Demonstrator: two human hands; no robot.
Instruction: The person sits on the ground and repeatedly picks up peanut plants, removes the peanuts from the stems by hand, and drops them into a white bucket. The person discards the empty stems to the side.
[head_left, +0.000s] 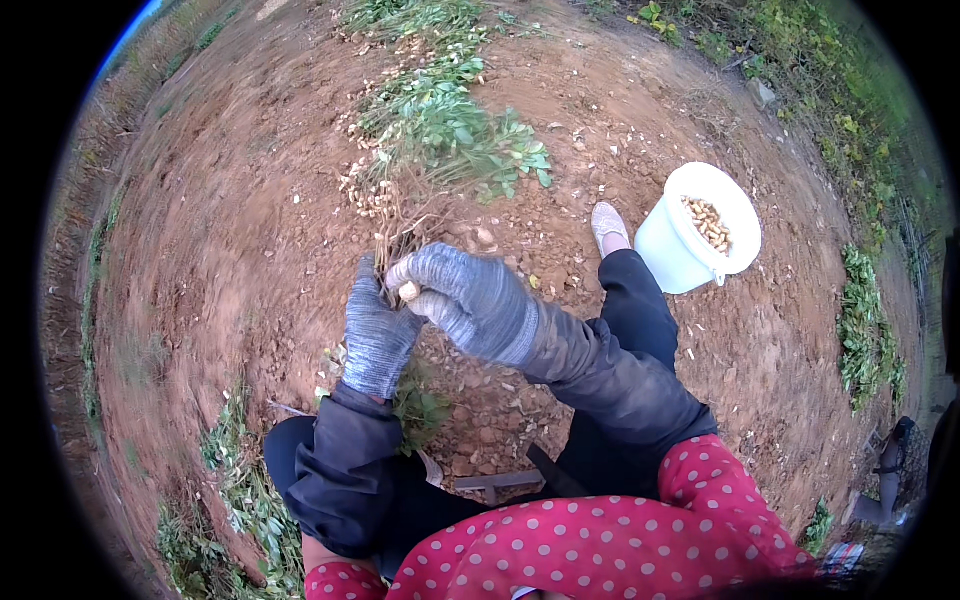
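My left hand (381, 334), in a grey knitted glove, grips the thin brown roots and stems of a peanut plant (401, 232). Beside it my right hand (469, 300), gloved alike, has a pale peanut (409, 291) between thumb and fingers, close against the stems. Leafy peanut plants (450, 127) lie in a row on the red soil in front of me, with a cluster of peanuts (375, 196) along their root ends. To the right, near my foot, a white plastic bucket (667, 244) holds picked peanuts (706, 225).
Green plants (262, 517) lie on the soil at the lower left, and more leafy plants (862, 322) at the right. A metal bar (499, 481) shows between my legs. Weeds (832, 97) border the ground at the upper right, near a stone (761, 92).
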